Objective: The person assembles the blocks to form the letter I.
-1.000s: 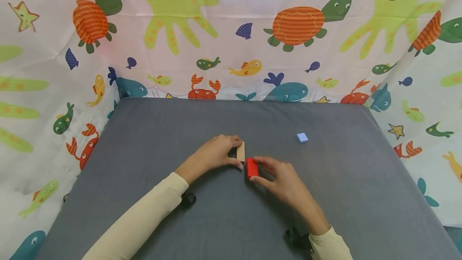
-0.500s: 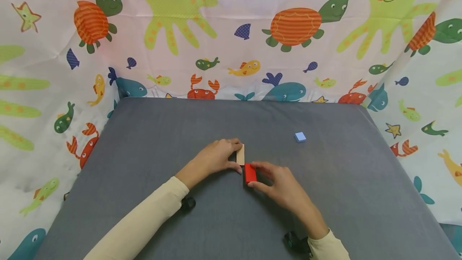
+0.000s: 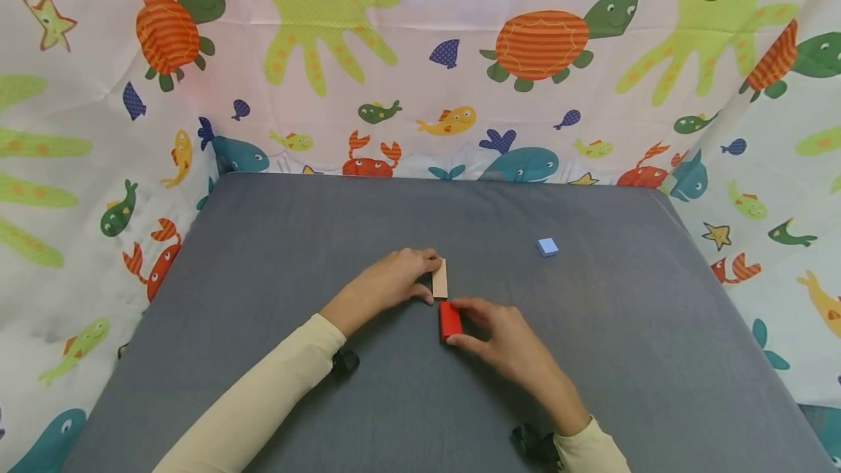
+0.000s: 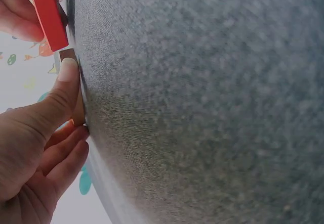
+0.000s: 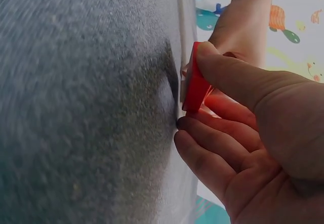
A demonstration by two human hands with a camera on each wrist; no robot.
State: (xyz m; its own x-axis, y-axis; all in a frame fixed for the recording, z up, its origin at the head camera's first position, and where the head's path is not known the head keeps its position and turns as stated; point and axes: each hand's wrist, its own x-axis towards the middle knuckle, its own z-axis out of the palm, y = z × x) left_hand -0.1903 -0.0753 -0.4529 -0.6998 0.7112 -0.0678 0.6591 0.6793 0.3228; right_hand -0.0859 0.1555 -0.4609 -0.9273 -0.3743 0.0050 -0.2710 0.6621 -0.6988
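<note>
A flat wooden block [image 3: 440, 280] lies on the grey cloth, pinched by its ends between the thumb and fingers of my left hand [image 3: 393, 279]. In the left wrist view the thumb of that hand presses near one end of the wooden block [image 4: 79, 107]. My right hand [image 3: 509, 334] grips a red rectangular block [image 3: 450, 320] by its two ends, just nearer to me than the wooden one. Seen from the right wrist, the red block [image 5: 197, 85] is tilted between thumb and fingers, close over the cloth.
A small light-blue square block [image 3: 547, 247] lies farther back on the right of the grey table [image 3: 296, 225]. Behind and at the sides hangs a curtain [image 3: 407, 35] printed with sea animals. Dark wrist cameras show under both forearms.
My right hand has carried the red block a little left and toward me. The left hand stays at the wooden block with only slight movement.
</note>
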